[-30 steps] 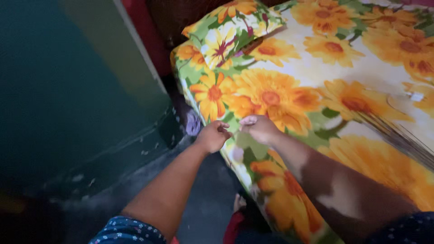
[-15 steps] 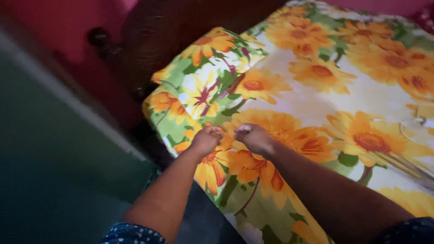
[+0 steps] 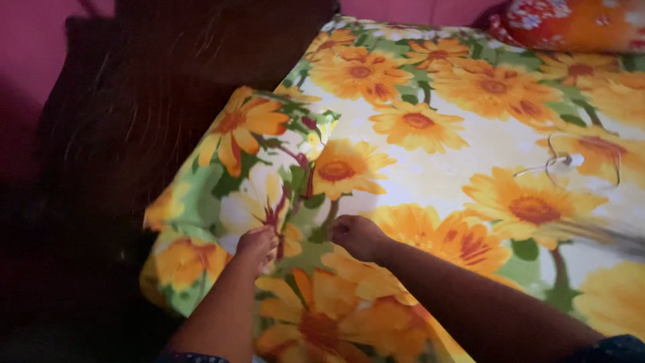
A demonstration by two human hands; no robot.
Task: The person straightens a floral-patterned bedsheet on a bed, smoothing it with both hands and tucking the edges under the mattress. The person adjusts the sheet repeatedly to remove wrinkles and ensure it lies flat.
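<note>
A bed sheet (image 3: 430, 168) printed with big orange and yellow flowers covers the mattress. A pillow (image 3: 248, 168) in the same print lies at the bed's left end by the headboard. My left hand (image 3: 256, 245) rests with fingers curled on the pillow's near edge, where it meets the sheet. My right hand (image 3: 356, 235) is closed on the sheet just to the right of the pillow, pinching the fabric. Both forearms come in from the bottom of the view.
A dark wooden headboard (image 3: 168, 87) stands left of the pillow against a pink wall (image 3: 33, 40). A thin white cord (image 3: 564, 161) lies on the sheet at the right. A red flowered cushion (image 3: 571, 23) sits at the top right corner.
The view has swung up from the bed's side edge and the floor toward the pillow and headboard. Both hands have moved up onto the top of the bed by the pillow.
</note>
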